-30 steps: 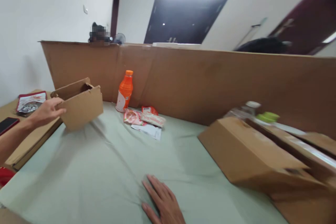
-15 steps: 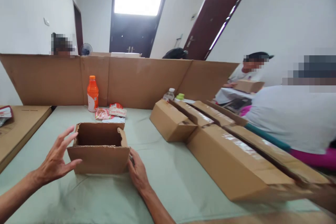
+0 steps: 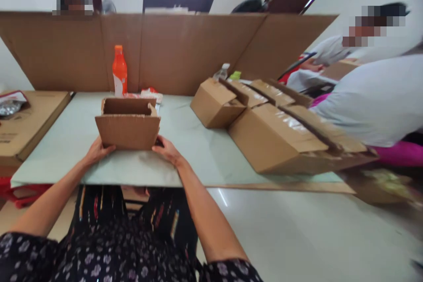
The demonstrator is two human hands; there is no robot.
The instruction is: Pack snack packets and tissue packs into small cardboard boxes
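Observation:
A small open-topped cardboard box [image 3: 128, 133] stands on the pale green tabletop, its front flap tilted toward me. My left hand [image 3: 98, 150] grips the lower left corner, thumb on the front face and fingers mostly hidden round the side. On the lower right corner, my right hand [image 3: 168, 150] holds on the same way, thumb in front. Just behind the box lie red and white packets [image 3: 151, 93], partly covered by it. An orange bottle [image 3: 119, 71] stands further back, near the cardboard screen.
Several taped cardboard boxes [image 3: 271, 141] stand on the right. A tall cardboard screen [image 3: 198, 53] runs along the back. At the left lies a flat carton [image 3: 42, 119] with a silvery packet [image 3: 12, 106] on it. A co-worker in a white top [image 3: 380, 101] sits at the right.
My left hand, spread and apart from the box before, has come down and closed on its left corner. The right hand stays on the box. My view has tilted down, showing my lap.

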